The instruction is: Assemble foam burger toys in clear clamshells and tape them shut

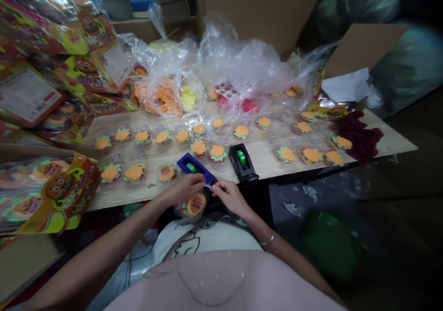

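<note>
My left hand (187,188) is closed in a pinch at the near end of a blue tape dispenser (187,160) with a green roll. My right hand (230,196) is also pinched, its fingertips at that same end; what lies between the fingertips is too small to tell. Just below my left hand, at the table edge near my lap, a clear-packed toy burger (196,205) is tilted. A black tape dispenser (243,163) with a green roll stands to the right of the blue one. Rows of toy burgers in clear packs, such as one burger pack (168,173), lie on the table.
Plastic bags (162,96) of orange, yellow and pink pieces line the table's back. Printed burger boxes (86,73) are stacked at left, with an open display box (65,191) nearer. A dark red cloth (362,135) lies at right, a green stool (330,244) below.
</note>
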`<move>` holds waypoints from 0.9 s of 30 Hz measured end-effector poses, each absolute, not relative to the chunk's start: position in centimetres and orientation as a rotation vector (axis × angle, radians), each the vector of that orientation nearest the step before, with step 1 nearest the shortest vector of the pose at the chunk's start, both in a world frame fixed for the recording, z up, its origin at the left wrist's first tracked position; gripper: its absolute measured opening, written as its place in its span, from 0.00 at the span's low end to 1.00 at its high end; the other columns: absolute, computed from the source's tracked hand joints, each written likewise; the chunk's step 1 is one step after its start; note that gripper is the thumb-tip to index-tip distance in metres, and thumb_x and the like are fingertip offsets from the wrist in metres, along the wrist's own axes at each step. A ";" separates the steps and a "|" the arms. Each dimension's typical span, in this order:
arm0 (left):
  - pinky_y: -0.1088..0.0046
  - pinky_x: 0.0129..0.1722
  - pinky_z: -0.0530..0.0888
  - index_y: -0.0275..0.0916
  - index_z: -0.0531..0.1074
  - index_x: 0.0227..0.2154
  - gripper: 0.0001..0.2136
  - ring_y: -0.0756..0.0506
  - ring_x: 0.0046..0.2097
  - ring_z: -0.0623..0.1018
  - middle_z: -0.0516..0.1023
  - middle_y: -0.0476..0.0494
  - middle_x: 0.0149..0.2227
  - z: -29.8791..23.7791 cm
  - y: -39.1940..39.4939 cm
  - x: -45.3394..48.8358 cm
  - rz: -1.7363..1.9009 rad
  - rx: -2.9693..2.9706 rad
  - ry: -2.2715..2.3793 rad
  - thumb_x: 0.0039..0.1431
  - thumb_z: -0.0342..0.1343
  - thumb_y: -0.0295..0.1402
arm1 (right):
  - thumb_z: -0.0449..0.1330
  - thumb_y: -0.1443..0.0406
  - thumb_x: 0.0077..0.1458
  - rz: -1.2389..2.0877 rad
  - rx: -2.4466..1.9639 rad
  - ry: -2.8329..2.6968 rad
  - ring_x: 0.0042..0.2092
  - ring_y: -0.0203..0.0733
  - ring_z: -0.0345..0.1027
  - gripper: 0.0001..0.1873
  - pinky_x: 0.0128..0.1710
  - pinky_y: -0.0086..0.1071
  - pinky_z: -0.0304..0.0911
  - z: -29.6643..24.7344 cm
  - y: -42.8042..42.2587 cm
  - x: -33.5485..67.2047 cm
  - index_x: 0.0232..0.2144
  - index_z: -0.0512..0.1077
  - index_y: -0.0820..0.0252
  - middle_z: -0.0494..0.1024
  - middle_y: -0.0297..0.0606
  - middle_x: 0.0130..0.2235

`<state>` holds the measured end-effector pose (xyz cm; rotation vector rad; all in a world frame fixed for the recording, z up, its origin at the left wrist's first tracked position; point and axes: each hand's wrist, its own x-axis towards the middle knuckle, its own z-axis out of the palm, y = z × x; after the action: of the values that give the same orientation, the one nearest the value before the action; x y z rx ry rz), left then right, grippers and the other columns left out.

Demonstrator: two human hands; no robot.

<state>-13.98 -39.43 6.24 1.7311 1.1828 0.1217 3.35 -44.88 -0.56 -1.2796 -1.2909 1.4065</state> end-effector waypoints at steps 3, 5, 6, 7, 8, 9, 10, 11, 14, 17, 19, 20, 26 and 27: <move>0.76 0.25 0.58 0.38 0.63 0.22 0.07 0.50 0.26 0.62 0.62 0.52 0.22 5.7 -38.1 -13.6 0.094 1.803 1.176 0.51 0.46 0.34 | 0.55 0.60 0.54 1.355 -1.333 -1.268 0.28 0.36 0.67 0.13 0.31 0.28 0.60 -1.3 -44.3 3.1 0.23 0.72 0.61 0.75 0.34 0.24; 0.76 0.25 0.57 0.38 0.62 0.21 0.06 0.50 0.26 0.62 0.62 0.52 0.21 5.6 -37.7 -13.4 0.052 1.849 1.189 0.50 0.46 0.33 | 0.55 0.61 0.54 1.314 -1.372 -1.283 0.27 0.36 0.67 0.13 0.31 0.28 0.60 -1.6 -44.0 3.0 0.22 0.71 0.61 0.75 0.34 0.24; 0.76 0.25 0.57 0.38 0.62 0.21 0.07 0.49 0.26 0.62 0.62 0.52 0.21 5.7 -37.5 -13.3 0.029 1.868 1.194 0.50 0.45 0.33 | 0.55 0.61 0.54 1.293 -1.393 -1.289 0.27 0.36 0.67 0.13 0.31 0.28 0.60 -1.6 -44.0 2.9 0.21 0.71 0.61 0.75 0.34 0.23; 0.76 0.24 0.57 0.38 0.62 0.20 0.07 0.49 0.26 0.62 0.63 0.51 0.21 5.9 -37.3 -13.1 0.009 1.885 1.194 0.50 0.45 0.33 | 0.55 0.61 0.54 1.277 -1.410 -1.291 0.27 0.36 0.66 0.14 0.31 0.28 0.59 -1.6 -43.9 2.9 0.21 0.71 0.61 0.75 0.34 0.23; 0.76 0.24 0.56 0.38 0.63 0.20 0.07 0.49 0.26 0.63 0.64 0.51 0.21 6.1 -37.1 -13.0 -0.003 1.901 1.189 0.50 0.46 0.33 | 0.55 0.60 0.54 1.263 -1.423 -1.285 0.27 0.36 0.66 0.14 0.31 0.28 0.59 -1.6 -43.9 2.9 0.21 0.71 0.61 0.75 0.34 0.23; 0.76 0.24 0.56 0.38 0.63 0.20 0.07 0.49 0.26 0.63 0.64 0.50 0.22 6.2 -36.8 -12.9 -0.007 1.914 1.179 0.50 0.46 0.32 | 0.55 0.60 0.54 1.252 -1.430 -1.278 0.27 0.36 0.66 0.14 0.31 0.28 0.59 -1.5 -43.9 2.9 0.22 0.71 0.61 0.75 0.34 0.24; 0.76 0.25 0.56 0.38 0.64 0.20 0.07 0.49 0.26 0.63 0.65 0.50 0.22 6.3 -36.6 -12.7 -0.008 1.917 1.173 0.50 0.46 0.32 | 0.54 0.60 0.55 1.242 -1.435 -1.270 0.27 0.36 0.66 0.14 0.31 0.28 0.59 -1.5 -43.9 2.9 0.22 0.71 0.61 0.75 0.34 0.24; 0.76 0.25 0.56 0.38 0.64 0.20 0.06 0.49 0.26 0.63 0.65 0.50 0.22 6.4 -36.3 -12.6 -0.011 1.911 1.172 0.49 0.47 0.32 | 0.54 0.59 0.55 1.234 -1.440 -1.263 0.27 0.35 0.65 0.14 0.31 0.28 0.59 -1.5 -43.8 3.0 0.23 0.71 0.61 0.74 0.34 0.24; 0.76 0.24 0.56 0.38 0.64 0.18 0.06 0.49 0.25 0.63 0.64 0.51 0.20 5.8 -35.6 -12.5 -0.029 1.857 1.195 0.47 0.48 0.31 | 0.54 0.60 0.55 1.234 -1.449 -1.257 0.26 0.35 0.64 0.14 0.30 0.28 0.58 -1.5 -43.7 3.0 0.22 0.70 0.60 0.74 0.33 0.24; 0.76 0.23 0.56 0.39 0.65 0.19 0.05 0.49 0.24 0.63 0.64 0.51 0.19 4.5 -35.2 -12.7 -0.051 1.807 1.199 0.46 0.48 0.31 | 0.52 0.61 0.55 1.260 -1.429 -1.269 0.27 0.35 0.63 0.14 0.30 0.28 0.56 -1.8 -43.5 3.0 0.22 0.69 0.60 0.72 0.32 0.24; 0.76 0.23 0.56 0.39 0.65 0.19 0.06 0.50 0.23 0.63 0.64 0.52 0.19 3.7 -35.2 -12.8 -0.054 1.782 1.195 0.47 0.48 0.32 | 0.51 0.61 0.56 1.250 -1.402 -1.303 0.27 0.35 0.62 0.13 0.29 0.28 0.55 -1.8 -43.5 3.1 0.23 0.67 0.59 0.71 0.32 0.24; 0.76 0.23 0.56 0.39 0.65 0.20 0.06 0.50 0.23 0.63 0.64 0.52 0.19 3.5 -35.2 -12.9 -0.051 1.771 1.195 0.47 0.48 0.32 | 0.51 0.61 0.57 1.233 -1.394 -1.328 0.27 0.35 0.62 0.13 0.29 0.28 0.55 -1.8 -43.5 3.1 0.23 0.67 0.59 0.70 0.31 0.24; 0.76 0.24 0.57 0.38 0.62 0.19 0.06 0.50 0.24 0.61 0.62 0.52 0.20 4.0 -35.8 -12.6 0.024 1.742 1.178 0.46 0.48 0.33 | 0.49 0.64 0.59 0.881 -1.520 -1.625 0.31 0.39 0.61 0.11 0.31 0.30 0.53 -1.3 -43.6 3.0 0.26 0.67 0.58 0.70 0.36 0.26; 0.76 0.25 0.57 0.38 0.62 0.19 0.06 0.50 0.25 0.61 0.61 0.52 0.20 4.1 -35.9 -12.5 0.043 1.738 1.177 0.46 0.48 0.34 | 0.49 0.66 0.58 0.799 -1.561 -1.688 0.32 0.40 0.62 0.10 0.33 0.31 0.53 -1.3 -43.7 3.0 0.27 0.68 0.58 0.71 0.38 0.28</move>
<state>-12.52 -35.95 4.15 1.7383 1.1774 0.0433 3.04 -43.70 -1.29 -1.5612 -1.6878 0.7989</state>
